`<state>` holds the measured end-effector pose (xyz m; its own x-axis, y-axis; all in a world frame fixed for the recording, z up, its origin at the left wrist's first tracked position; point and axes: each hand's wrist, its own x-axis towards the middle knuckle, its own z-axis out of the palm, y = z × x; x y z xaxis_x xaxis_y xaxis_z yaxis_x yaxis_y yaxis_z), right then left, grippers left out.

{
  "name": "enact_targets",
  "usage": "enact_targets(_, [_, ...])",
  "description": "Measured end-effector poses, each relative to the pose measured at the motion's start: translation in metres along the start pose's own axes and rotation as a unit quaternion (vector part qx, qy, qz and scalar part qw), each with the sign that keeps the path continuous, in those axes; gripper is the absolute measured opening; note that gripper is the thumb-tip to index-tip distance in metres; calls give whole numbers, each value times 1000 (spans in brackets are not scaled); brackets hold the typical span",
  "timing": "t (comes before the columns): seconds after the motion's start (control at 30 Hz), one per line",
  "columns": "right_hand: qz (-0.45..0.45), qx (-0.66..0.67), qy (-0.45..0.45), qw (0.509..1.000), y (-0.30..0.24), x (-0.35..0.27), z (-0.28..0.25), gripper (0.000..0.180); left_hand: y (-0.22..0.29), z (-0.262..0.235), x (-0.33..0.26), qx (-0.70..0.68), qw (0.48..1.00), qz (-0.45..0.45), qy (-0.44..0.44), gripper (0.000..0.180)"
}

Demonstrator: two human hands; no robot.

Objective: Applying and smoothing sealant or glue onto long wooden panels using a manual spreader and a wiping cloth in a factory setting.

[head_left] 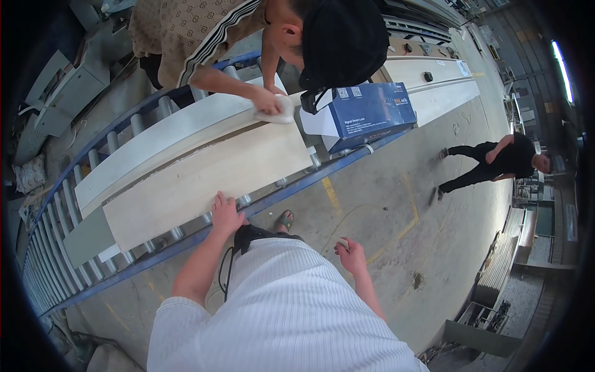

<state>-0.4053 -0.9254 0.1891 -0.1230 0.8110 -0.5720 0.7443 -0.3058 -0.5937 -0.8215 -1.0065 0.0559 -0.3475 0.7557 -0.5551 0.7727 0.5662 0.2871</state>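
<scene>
My left hand [227, 216] rests at the near edge of a pale wooden panel [211, 170], fingers stretched out onto it. The panel lies on a roller conveyor [62, 229], over a longer white panel [145, 142] and beside a grey-green piece [90, 235]. Low at my right side, away from the conveyor, my right hand [354, 257] is closed around a small pale object [343, 243], too small to name. Across the conveyor, a co-worker in a black cap presses a white cloth [284, 110] to the far edge of the panels.
A blue and white cardboard box [372, 115] stands on the conveyor just right of the panel. Farther right lie more long white panels [440, 87]. Another person in black [496, 162] is on the concrete floor at right. A thin cable [356, 209] trails over the floor.
</scene>
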Motion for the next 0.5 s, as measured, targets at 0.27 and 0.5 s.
enact_targets(0.27, [8, -5, -4, 1000, 2, -2, 7, 36, 0, 2, 0, 0, 1000, 4, -7, 71])
enact_targets(0.5, [0, -6, -9, 1000, 5, 1, 14, 34, 1, -2, 0, 1, 1000, -2, -21, 72])
